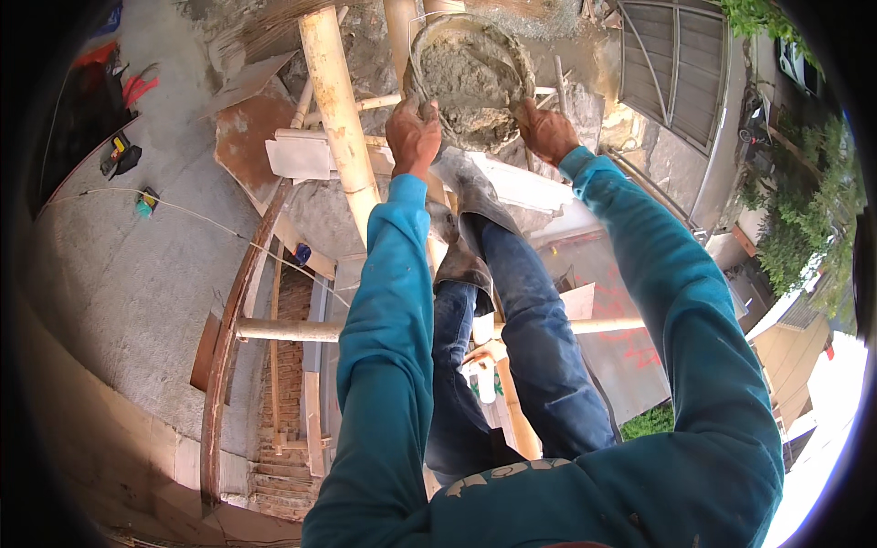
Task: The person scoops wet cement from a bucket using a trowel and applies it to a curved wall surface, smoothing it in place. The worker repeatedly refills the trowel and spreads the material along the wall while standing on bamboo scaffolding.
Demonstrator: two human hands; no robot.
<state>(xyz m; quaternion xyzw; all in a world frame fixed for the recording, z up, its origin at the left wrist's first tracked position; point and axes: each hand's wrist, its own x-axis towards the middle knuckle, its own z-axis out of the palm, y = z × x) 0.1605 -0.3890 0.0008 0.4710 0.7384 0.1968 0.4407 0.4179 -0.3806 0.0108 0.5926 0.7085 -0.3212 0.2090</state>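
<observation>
Both arms reach forward to a round bucket [527, 71] caked with grey mud-like residue. Wet grey mortar [468, 66] lies inside it. At the bucket's near left edge, my left hand [414, 137] is closed on the rim. My right hand [549, 133] grips the rim on the opposite side, fingers curled over it and partly hidden. A thin wire handle [413, 41] shows along the bucket's left side. Below the bucket are my dirty boots [477, 194] and jeans; what the boots rest on is mostly hidden.
A thick bamboo pole [334, 110] rises just left of my left hand. Another bamboo pole [290, 330] crosses behind my legs. A curved timber [222, 393] stands at left, with a thin cord [208, 216] nearby. Metal-framed panel [674, 68] and greenery [804, 205] are at right.
</observation>
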